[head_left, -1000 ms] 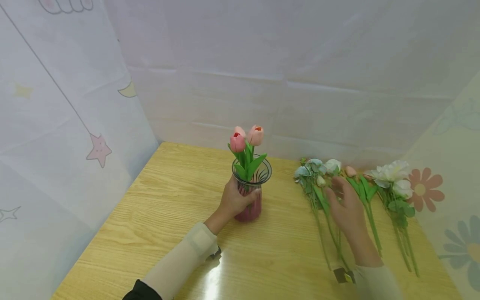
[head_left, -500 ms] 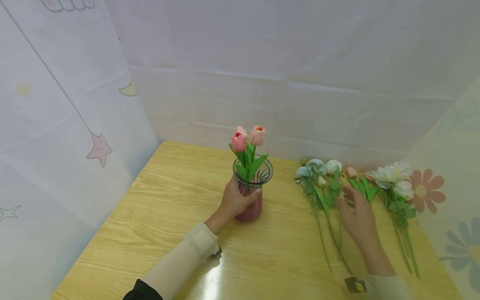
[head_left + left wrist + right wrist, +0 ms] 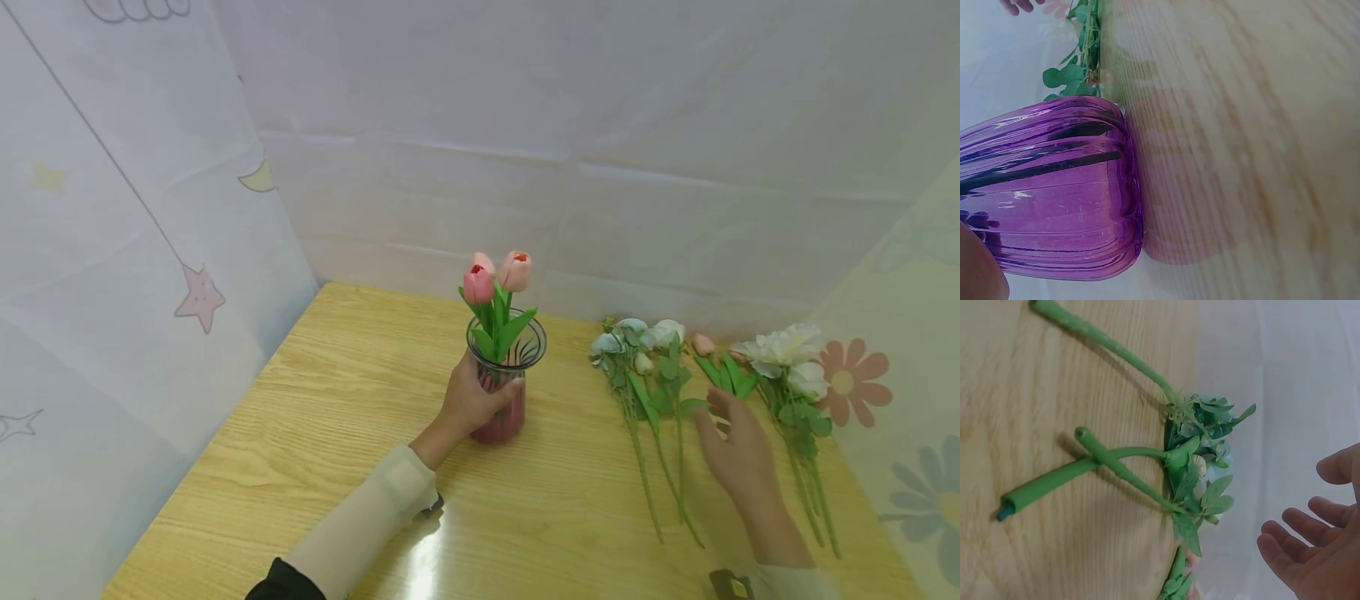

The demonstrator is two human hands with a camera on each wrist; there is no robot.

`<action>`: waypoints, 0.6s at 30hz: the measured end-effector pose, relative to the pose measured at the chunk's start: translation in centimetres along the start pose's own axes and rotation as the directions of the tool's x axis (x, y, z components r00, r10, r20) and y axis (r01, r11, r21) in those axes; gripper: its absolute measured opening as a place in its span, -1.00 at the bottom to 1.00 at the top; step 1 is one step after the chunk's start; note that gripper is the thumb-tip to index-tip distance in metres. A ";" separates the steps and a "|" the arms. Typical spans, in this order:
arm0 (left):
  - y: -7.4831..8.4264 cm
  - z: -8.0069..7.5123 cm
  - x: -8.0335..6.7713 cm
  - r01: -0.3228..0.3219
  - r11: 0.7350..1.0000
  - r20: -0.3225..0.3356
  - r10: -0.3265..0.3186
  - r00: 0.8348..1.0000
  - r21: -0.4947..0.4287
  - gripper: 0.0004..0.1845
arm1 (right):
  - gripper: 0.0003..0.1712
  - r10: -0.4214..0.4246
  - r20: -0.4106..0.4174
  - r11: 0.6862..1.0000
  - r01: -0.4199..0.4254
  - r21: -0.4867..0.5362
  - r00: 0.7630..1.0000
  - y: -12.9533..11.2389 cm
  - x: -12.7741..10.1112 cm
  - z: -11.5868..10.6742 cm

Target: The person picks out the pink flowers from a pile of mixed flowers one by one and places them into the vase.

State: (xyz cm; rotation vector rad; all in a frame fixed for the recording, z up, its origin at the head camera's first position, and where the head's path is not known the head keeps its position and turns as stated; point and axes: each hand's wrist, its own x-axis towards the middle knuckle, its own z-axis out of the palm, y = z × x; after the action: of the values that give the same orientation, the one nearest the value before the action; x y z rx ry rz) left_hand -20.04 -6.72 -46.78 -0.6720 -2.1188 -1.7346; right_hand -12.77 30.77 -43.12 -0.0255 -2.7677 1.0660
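My left hand (image 3: 471, 402) grips a purple ribbed glass vase (image 3: 504, 390) standing on the wooden table (image 3: 337, 433); the vase (image 3: 1054, 194) fills the left wrist view. Pink tulips (image 3: 495, 275) with green leaves stand in it. My right hand (image 3: 738, 446) hovers open, fingers spread, over a single pink tulip stem (image 3: 720, 371) lying on the table. In the right wrist view its fingers (image 3: 1310, 544) are loosely extended and hold nothing. Pale blue-white flower stems (image 3: 637, 367) lie left of the hand, and their green stalks (image 3: 1097, 462) show in the right wrist view.
White flowers (image 3: 787, 358) with long stems lie at the table's right edge. Printed fabric sheets (image 3: 135, 233) wall in the table on the left, back and right. Bare wood stretches across the table's left and front.
My right hand has drifted rightward and nearer to me, from the blue-white stems to the single pink tulip. The left hand and vase have stayed put.
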 end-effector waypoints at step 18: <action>0.0 0.0 0.0 0.022 1.000 -0.004 -0.022 1.000 0.005 -0.21 | -0.25 0.045 0.038 0.996 -0.042 -0.081 0.998 3.3 -0.2 -1.0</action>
State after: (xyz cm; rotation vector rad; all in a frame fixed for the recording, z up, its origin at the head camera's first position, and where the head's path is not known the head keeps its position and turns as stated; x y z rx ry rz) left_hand -20.00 -6.71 -46.78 -0.6459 -2.1350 -1.7407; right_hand -12.54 33.91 -44.62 -0.0766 -2.8568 0.9755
